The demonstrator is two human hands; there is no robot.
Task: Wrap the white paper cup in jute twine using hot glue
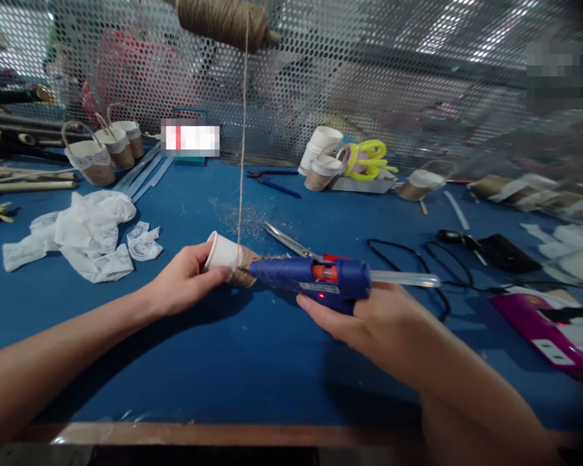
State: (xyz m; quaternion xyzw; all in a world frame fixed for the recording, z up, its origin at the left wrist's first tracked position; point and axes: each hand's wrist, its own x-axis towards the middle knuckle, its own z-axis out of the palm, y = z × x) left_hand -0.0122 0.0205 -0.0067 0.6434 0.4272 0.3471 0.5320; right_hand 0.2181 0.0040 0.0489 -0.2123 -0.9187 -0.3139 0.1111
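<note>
My left hand (189,278) grips a white paper cup (222,251), tilted on its side, with brown twine wound around its lower part. From the cup a strand of twine (243,142) runs straight up to a large spool (223,21). In my right hand (369,317) is a blue hot glue gun (311,278), a clear glue stick (403,279) poking out of its back and a small red light lit. The gun's nozzle is at the twine-covered side of the cup; whether it touches, I cannot tell. Scissors (289,239) lie just behind the gun.
White lace (85,233) lies at left, near small cups with twine handles (94,165). Pliers (276,181), stacked white cups (318,150) and yellow-green coils (366,158) are at the back. On the right are a black cord (408,249) and a magenta power strip (529,330).
</note>
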